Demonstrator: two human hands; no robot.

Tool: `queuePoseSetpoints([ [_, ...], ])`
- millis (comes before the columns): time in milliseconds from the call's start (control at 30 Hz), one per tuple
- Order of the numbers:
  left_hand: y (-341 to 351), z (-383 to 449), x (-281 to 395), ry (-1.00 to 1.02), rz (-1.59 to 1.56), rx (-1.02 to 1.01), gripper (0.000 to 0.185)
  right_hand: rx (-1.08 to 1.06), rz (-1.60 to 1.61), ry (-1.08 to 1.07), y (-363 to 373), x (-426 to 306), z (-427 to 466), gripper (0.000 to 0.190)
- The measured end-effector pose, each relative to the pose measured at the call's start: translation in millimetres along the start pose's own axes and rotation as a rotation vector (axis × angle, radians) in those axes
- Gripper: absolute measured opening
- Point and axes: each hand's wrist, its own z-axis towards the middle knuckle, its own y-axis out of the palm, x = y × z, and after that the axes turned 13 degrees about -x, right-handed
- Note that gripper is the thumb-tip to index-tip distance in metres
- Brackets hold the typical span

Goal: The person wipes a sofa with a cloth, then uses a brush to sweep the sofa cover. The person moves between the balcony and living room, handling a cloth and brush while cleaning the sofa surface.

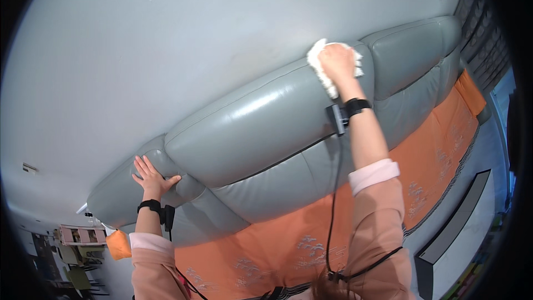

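Note:
A grey-green leather sofa (250, 121) stretches across the view with its padded backrest against the wall. My right hand (338, 63) grips a white fluffy cloth (318, 66) and presses it onto the top of the middle backrest section, near the seam with the right section. My left hand (152, 177) rests with fingers spread on the left backrest section, holding nothing. Both wrists carry black straps with small devices, and cables run down from them. An orange seat cover (270, 254) with a pale embroidered pattern lies over the seat below.
A pale wall (166, 50) rises behind the sofa. Orange covers drape the left armrest (118, 243) and right armrest (470, 93). A low table (462, 233) with a white top stands at lower right. Chairs (79, 277) and a pink shelf (83, 234) appear at far left.

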Motion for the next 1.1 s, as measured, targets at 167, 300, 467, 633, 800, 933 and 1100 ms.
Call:
queuePoseSetpoints([
  [167,-2.8,1.0,3.9,-0.017,0.041,-0.027,0.144,0.171,0.487,0.411,27.9,84.3,-2.7,0.059],
  [300,-1.9,2.8,3.3,-0.018,0.051,-0.041,0.143,0.369,0.519,0.483,50.6,63.9,-21.0,0.056],
  [467,3.4,4.5,0.3,0.012,0.033,0.009,0.143,0.471,0.341,0.267,66.0,-67.3,-83.0,0.041],
  [633,5.3,8.0,-2.6,0.037,0.006,0.011,0.144,0.371,0.398,-0.082,61.8,-248.6,-146.7,0.043],
  [800,7.6,12.0,-4.6,0.029,0.032,-0.012,0.140,0.280,0.471,-0.466,66.6,-352.7,-194.4,0.059],
  [933,12.5,15.2,-7.7,0.054,0.004,0.037,0.141,0.247,0.328,-0.651,124.1,-355.2,-244.4,0.078],
  [1100,17.3,20.1,-8.7,0.051,0.007,0.056,0.140,0.387,0.341,-0.468,212.5,-294.1,-305.7,0.060],
])
